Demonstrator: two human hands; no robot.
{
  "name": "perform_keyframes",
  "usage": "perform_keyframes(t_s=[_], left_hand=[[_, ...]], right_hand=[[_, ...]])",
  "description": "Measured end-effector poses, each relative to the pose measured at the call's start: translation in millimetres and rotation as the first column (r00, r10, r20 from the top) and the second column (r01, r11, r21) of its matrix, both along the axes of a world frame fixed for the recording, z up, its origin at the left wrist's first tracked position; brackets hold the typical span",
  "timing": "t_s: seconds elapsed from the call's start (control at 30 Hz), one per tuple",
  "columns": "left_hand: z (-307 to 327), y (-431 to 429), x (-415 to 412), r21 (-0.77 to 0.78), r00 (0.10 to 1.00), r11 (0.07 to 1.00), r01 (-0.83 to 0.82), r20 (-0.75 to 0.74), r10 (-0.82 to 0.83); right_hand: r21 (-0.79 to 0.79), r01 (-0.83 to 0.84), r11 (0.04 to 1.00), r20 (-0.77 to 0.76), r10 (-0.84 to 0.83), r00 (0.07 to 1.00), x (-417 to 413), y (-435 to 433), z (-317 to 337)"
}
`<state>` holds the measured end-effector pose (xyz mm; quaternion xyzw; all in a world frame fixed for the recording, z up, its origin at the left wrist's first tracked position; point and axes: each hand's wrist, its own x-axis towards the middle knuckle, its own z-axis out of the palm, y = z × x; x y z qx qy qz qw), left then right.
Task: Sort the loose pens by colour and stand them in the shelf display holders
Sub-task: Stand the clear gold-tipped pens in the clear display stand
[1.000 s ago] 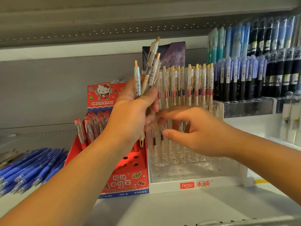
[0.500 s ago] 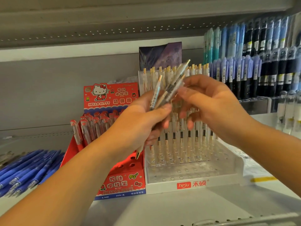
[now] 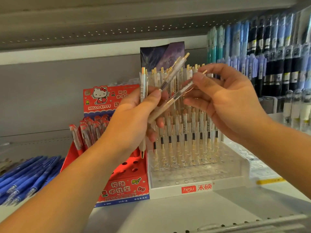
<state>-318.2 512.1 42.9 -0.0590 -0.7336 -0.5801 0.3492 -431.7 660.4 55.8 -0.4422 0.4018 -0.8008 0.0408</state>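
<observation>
Our left hand grips a small bunch of clear pens, fingers curled round the barrels. One stands upright with its gold tip poking out below the fist, and the others slant up towards the right hand. That hand pinches a single pen near its clip end between thumb and forefinger; the pen's lower end lies against our left fingers. Just behind and below both hands sits the clear display holder, with standing pens in its rear rows. A red box stands beside the left wrist, and blue pens lie further left.
</observation>
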Motion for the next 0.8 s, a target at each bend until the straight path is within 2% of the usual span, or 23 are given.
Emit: perform_keyframes(t_s=[0.13, 0.27, 0.33, 0.43, 0.6, 0.7, 0.8], left_hand=[[2.7, -3.0, -0.4, 0.090, 0.998, 0.995, -0.036, -0.045, 0.040], [2.3, -3.2, 0.1, 0.090, 0.999, 0.996, 0.019, -0.033, -0.016], [0.8, -2.2, -0.6, 0.084, 0.999, 0.995, 0.051, -0.013, -0.050], [0.5, -0.9, -1.5, 0.094, 0.998, 0.994, 0.056, -0.025, -0.054], [1.6, 0.2, 0.0, 0.135, 0.993, 0.984, 0.115, -0.006, -0.116], [3.0, 0.6, 0.4, 0.123, 0.996, 0.988, 0.091, 0.009, -0.092], [5.3, 0.5, 2.2, 0.211, 0.987, 0.965, 0.154, 0.019, -0.162]], right_hand=[[-0.027, 0.127, 0.992, 0.001, -0.127, 0.992, -2.9, 4.8, 1.3], [0.077, 0.248, 0.966, -0.208, -0.228, 0.951, 0.9, 0.6, -5.3], [0.123, 0.285, 0.951, -0.316, -0.235, 0.919, 4.2, -5.1, -10.8], [0.151, 0.317, 0.936, -0.396, -0.236, 0.887, 6.9, -13.4, -17.6], [0.165, 0.347, 0.923, -0.466, -0.237, 0.852, 6.3, -19.3, -22.9], [0.222, 0.374, 0.900, -0.476, -0.234, 0.848, 4.0, -20.3, -24.7], [0.310, 0.378, 0.873, -0.512, -0.182, 0.840, 3.1, -22.7, -27.6]])
